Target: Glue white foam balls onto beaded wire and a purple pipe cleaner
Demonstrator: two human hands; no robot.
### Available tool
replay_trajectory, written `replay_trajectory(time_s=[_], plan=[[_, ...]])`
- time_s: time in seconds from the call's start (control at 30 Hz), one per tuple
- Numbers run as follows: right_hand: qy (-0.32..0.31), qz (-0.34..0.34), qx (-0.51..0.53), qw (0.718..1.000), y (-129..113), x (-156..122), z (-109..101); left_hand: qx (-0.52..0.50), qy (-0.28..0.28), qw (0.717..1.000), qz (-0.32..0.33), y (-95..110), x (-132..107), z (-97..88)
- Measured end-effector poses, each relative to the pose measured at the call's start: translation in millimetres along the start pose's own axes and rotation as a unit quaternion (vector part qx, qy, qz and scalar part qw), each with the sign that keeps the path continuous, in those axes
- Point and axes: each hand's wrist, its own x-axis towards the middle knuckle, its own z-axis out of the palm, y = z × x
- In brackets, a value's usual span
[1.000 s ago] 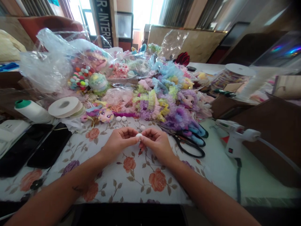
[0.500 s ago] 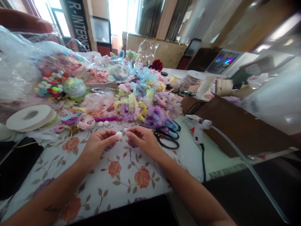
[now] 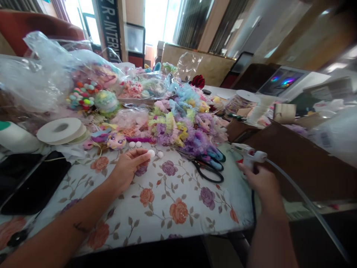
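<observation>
Between the thumb and fingers of my left hand [image 3: 128, 166] is a small white pom-pom-like ball [image 3: 151, 153]. Just right of it, another white ball [image 3: 160, 154] rests on the flowered cloth [image 3: 178, 193]. Two more white balls [image 3: 135, 144] lie beyond my left fingers. At the right, my right hand [image 3: 263, 180] is closed around the grip of a white hot glue gun [image 3: 248, 152], its fingers partly hidden and a little blurred. A clear glue stick [image 3: 295, 186] runs out of the gun's back. Black-handled scissors [image 3: 208, 169] lie between my hands.
A heap of pastel ruffled trims [image 3: 173, 130] and doll-faced pieces [image 3: 116, 140] spreads across the back. Ribbon rolls [image 3: 61, 130] and a black device [image 3: 36, 182] sit at the left. A brown cardboard box [image 3: 304, 163] stands behind the glue gun.
My right hand has left the white balls and moved right to the glue gun. My left hand still pinches its ball. The view has shifted somewhat left.
</observation>
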Motion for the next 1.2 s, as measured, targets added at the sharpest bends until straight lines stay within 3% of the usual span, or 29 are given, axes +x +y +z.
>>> replay_trajectory(time_s=[0.1, 0.2, 0.27, 0.3, 0.33, 0.4, 0.47, 0.53, 0.6, 0.77, 0.93, 1.2], plan=[[-0.095, 0.107, -0.040, 0.989, -15.3, 19.4, -1.4, -0.019, -0.001, 1.000, -0.007, 0.6, 0.8, 1.4], [-0.082, 0.189, -0.037, 0.978, -43.1, 16.7, -12.1, -0.039, 0.005, 0.999, -0.009, 1.4, 1.5, 2.0], [-0.029, 0.216, 0.075, 0.973, -66.3, -1.3, -21.9, -0.052, 0.005, 0.999, -0.009, 1.5, 1.8, 2.0], [-0.006, 0.198, 0.170, 0.965, -79.2, -14.3, -26.5, -0.058, 0.005, 0.998, -0.010, 1.5, 1.9, 2.0], [-0.027, 0.179, 0.267, 0.946, -92.8, -29.1, -30.3, -0.064, 0.005, 0.998, -0.010, 1.4, 1.9, 2.1], [-0.108, 0.134, 0.418, 0.892, -121.1, -61.0, -35.1, -0.078, 0.014, 0.997, -0.009, 1.4, 1.6, 2.4], [-0.237, 0.104, 0.503, 0.824, -147.8, -90.8, -35.7, -0.090, 0.029, 0.995, -0.001, 1.5, 1.1, 2.9], [-0.333, 0.101, 0.515, 0.784, -168.7, -113.9, -33.0, -0.096, 0.034, 0.995, 0.010, 1.6, 0.7, 3.1], [-0.391, 0.108, 0.507, 0.760, -181.9, -128.3, -28.6, -0.097, 0.035, 0.994, 0.020, 1.8, 0.4, 2.9], [-0.438, 0.119, 0.495, 0.741, -190.0, -141.2, -17.6, -0.102, 0.040, 0.994, 0.025, 2.3, -0.1, 3.9], [-0.454, 0.190, 0.478, 0.727, -189.3, -152.2, -13.2, -0.093, 0.038, 0.994, 0.030, 0.3, -1.3, 6.1], [-0.451, 0.187, 0.463, 0.740, -190.4, -153.9, -14.7, -0.052, 0.005, 0.998, 0.043, -3.8, -2.5, 3.8]])
